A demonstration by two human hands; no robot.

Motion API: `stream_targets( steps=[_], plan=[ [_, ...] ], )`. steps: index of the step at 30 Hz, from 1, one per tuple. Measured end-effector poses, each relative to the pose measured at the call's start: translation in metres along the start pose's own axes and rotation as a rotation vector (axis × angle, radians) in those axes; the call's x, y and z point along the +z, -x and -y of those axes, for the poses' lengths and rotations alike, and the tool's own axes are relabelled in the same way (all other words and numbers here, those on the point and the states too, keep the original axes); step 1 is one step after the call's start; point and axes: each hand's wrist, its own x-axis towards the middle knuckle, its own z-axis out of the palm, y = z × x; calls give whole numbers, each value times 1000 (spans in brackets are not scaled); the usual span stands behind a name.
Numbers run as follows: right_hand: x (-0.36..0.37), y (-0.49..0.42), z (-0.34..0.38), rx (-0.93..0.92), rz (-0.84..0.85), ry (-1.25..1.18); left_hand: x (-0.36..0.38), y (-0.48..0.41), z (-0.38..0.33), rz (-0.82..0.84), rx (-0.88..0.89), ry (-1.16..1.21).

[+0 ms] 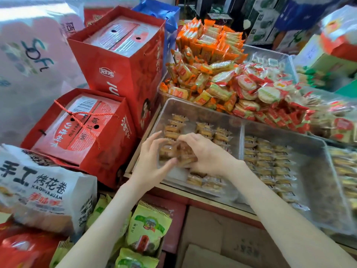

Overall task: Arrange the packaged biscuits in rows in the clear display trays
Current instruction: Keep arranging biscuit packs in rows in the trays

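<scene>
Here, my left hand [152, 161] and right hand [204, 153], fingers curled, jointly hold a bunch of packaged biscuits [178, 151] over the near-left corner of the clear tray [193, 108]; bare floor lies just below, left hand nearer.

Clear-wrapped golden biscuits [207, 130] in clear tray [193, 107]

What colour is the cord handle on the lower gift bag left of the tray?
The cord handle is red, seen best in the head view.
</scene>
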Motion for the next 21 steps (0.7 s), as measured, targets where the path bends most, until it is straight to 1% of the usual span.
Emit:
stream_targets(
  steps=[2, 4, 5, 6, 8, 11, 13, 14, 16, 19, 21],
  plan=[
    [-43, 41, 12, 17, -18, -270, -6, -8, -46, 216, -68, 164],
    [-77, 82, 23, 55, -22, -452, -6, -13, -94, 490, -159, 319],
    [-90, 103, 27, 87, -38, -523, -2, -13, -116, 592, -198, 368],
    [-100, 121, 29, 120, -72, -580, 3, -12, -136, 645, -210, 385],
    [-111, 157, 29, 192, -189, -626, 20, -7, -170, 633, -195, 345],
    [-118, 205, 30, 306, -389, -603, 48, 8, -204, 594, -155, 328],
    [-119, 232, 32, 310, -498, -579, 66, 19, -219, 600, -152, 364],
    [-120, 244, 33, 315, -525, -582, 73, 24, -226, 606, -150, 385],
    [-121, 262, 32, 348, -526, -620, 83, 31, -236, 608, -148, 402],
    [-122, 280, 27, 392, -472, -787, 93, 39, -246, 625, -133, 385],
    [-123, 287, 26, 404, -439, -832, 97, 44, -249, 640, -132, 364]
  ],
)
